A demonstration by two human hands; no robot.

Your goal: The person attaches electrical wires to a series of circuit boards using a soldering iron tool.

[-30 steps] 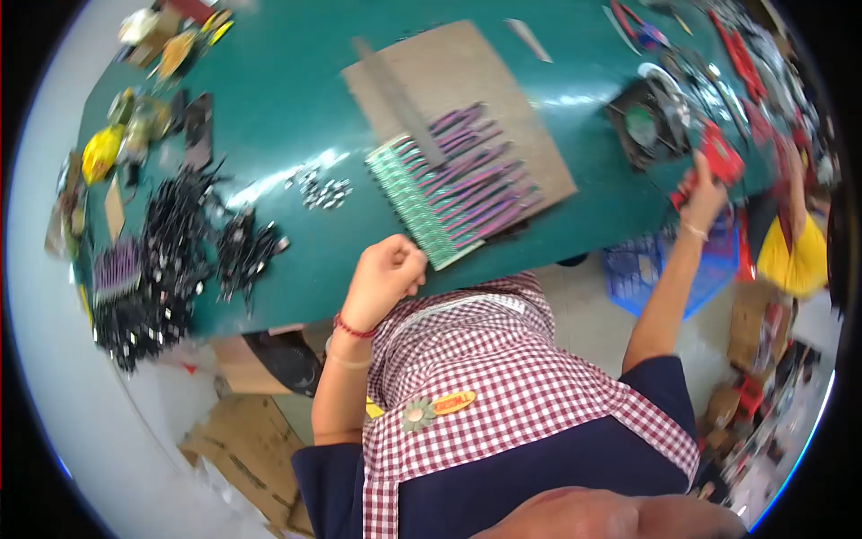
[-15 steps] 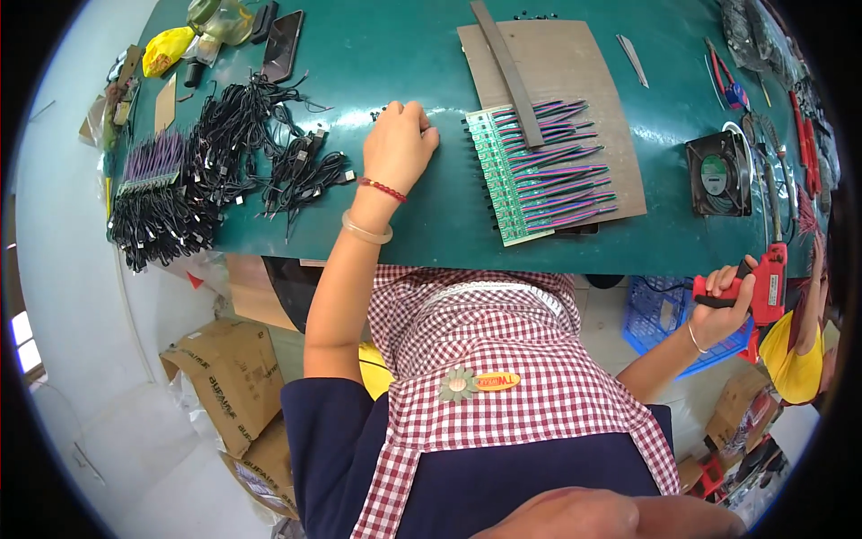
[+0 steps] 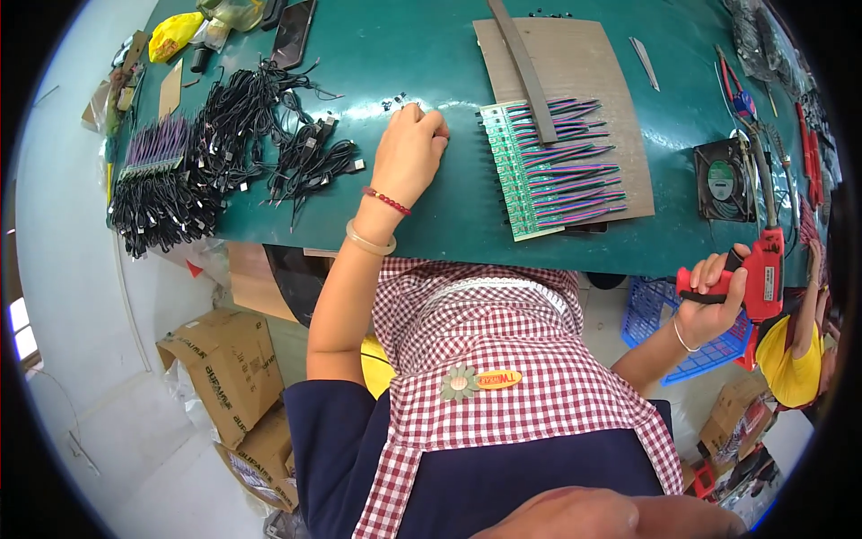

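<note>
My left hand [image 3: 410, 153] rests on the green table with its fingers curled closed; whatever they hold, if anything, is hidden. Small black parts [image 3: 392, 101] lie scattered just beyond its knuckles. In my right hand [image 3: 716, 292], at the table's front right edge, is a red soldering gun [image 3: 766, 274], its long metal barrel pointing away over the table. Between the hands lies a panel of green circuit boards [image 3: 512, 171] in a row, with coloured wires [image 3: 579, 193] running to the right. A grey metal bar [image 3: 523, 67] lies across some of the wires.
Under the panel is a cardboard sheet [image 3: 615, 90]. Black USB cables [image 3: 310, 162] and a wired board bundle [image 3: 162, 184] fill the table's left. A phone [image 3: 294, 34] lies behind them. A small fan [image 3: 724, 180] stands by the gun's barrel. At right is another person's yellow sleeve [image 3: 792, 359].
The small black parts beyond my left hand show more clearly as the view shifts slightly. That hand stays curled on the table. My right hand still grips the soldering gun, slightly further left.
</note>
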